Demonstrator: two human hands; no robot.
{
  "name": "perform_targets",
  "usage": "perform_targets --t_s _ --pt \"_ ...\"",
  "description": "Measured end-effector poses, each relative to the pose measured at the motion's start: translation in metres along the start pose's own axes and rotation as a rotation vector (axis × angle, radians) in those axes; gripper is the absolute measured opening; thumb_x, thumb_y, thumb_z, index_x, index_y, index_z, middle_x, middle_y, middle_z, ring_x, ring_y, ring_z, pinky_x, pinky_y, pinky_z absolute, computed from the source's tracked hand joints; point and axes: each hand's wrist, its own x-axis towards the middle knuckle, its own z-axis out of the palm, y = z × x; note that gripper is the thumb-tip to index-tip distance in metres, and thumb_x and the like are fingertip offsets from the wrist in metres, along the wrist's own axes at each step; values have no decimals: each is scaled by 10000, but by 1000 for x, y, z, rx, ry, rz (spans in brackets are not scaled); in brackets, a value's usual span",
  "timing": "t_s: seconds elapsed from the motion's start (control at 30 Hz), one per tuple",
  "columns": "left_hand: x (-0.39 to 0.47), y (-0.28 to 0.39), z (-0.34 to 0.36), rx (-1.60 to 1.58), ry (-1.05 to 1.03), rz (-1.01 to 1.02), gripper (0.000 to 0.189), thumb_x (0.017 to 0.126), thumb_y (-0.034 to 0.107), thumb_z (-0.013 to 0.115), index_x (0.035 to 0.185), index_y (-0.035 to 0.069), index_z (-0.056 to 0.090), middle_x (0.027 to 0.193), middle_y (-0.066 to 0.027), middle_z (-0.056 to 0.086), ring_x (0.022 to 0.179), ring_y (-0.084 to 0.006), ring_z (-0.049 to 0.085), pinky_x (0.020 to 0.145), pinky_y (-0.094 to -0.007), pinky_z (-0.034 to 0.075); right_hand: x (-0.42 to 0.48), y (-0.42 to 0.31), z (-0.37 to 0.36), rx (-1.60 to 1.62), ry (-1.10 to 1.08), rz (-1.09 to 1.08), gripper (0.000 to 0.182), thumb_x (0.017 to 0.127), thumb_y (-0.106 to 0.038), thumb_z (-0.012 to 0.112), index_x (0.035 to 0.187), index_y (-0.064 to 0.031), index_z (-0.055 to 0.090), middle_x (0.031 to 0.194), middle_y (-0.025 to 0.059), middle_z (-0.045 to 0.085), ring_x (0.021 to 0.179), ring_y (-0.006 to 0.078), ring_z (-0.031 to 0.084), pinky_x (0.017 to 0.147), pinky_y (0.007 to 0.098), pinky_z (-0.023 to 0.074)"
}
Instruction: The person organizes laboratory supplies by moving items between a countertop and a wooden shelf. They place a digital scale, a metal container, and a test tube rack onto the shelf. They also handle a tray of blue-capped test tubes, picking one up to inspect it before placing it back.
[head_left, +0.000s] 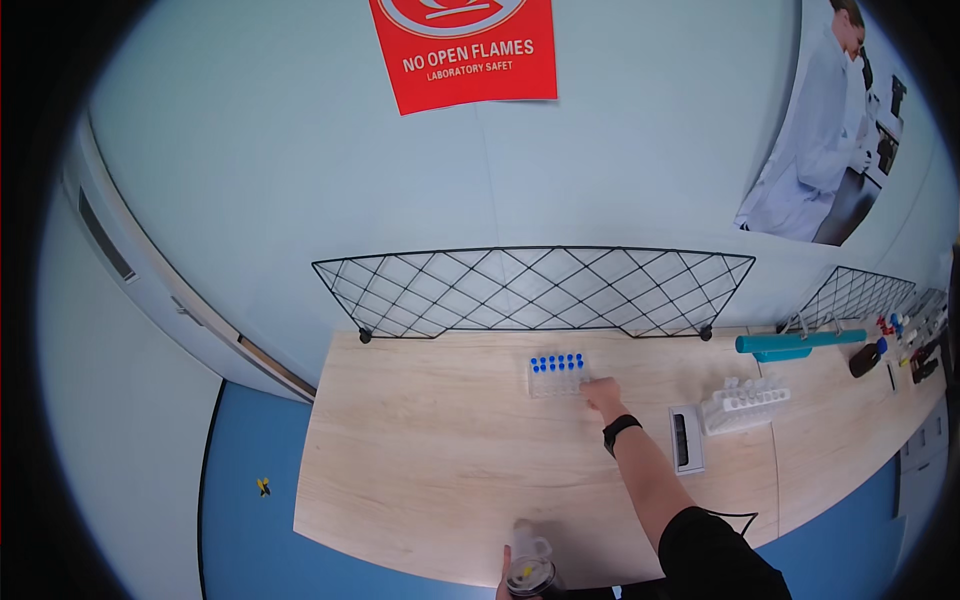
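Observation:
My right hand (602, 394), with a black band on the wrist, is at the right edge of a clear tube rack (556, 385). Two rows of blue-capped tubes (557, 363) stand in the rack's back part. Whether the fingers hold the rack or a tube cannot be told. At the bottom edge, my left hand (504, 577) is partly in view beside a clear lidded container (531, 576) with something yellow on or inside it. A translucent vessel with a handle (531, 541) is just above that container; the left hand's grip is mostly hidden.
Right of my forearm lie a grey-white box with a dark slot (687, 440) and a white tube rack (746, 409). A black wire grid (536, 292) stands along the wall. A teal tube-shaped object (800, 341) and a brown bottle with a blue cap (868, 358) are farther right.

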Motion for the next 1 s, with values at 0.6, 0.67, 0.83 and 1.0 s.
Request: perform_targets --t_s 0.6,0.67,0.83,1.0 --pt "51 12 21 68 -199 7 732 632 124 677 1220 35 250 1052 -101 503 939 -197 482 807 -334 365 -53 59 -32 849 -100 159 137 611 -92 708 623 2 609 642 100 597 558 167 588 470 240 471" --pt "58 13 28 86 -246 -1 715 635 126 675 1211 35 262 1042 -100 506 928 -195 484 798 -333 369 -60 75 -38 1071 -70 210 131 635 -39 693 704 21 599 709 104 591 607 179 594 494 234 486" --pt "69 15 50 141 -346 -25 673 643 129 670 1191 34 291 1017 -96 515 901 -191 491 775 -329 377 -95 90 -97 1339 -128 125 223 675 -4 669 860 57 562 834 102 588 703 198 605 611 242 515" --pt "80 15 95 244 -518 -82 631 651 133 665 1170 34 321 992 -92 523 874 -187 497 752 -326 385 -166 137 -200 1266 -46 -3 345 686 -22 674 980 73 521 817 98 603 745 187 614 675 245 501"
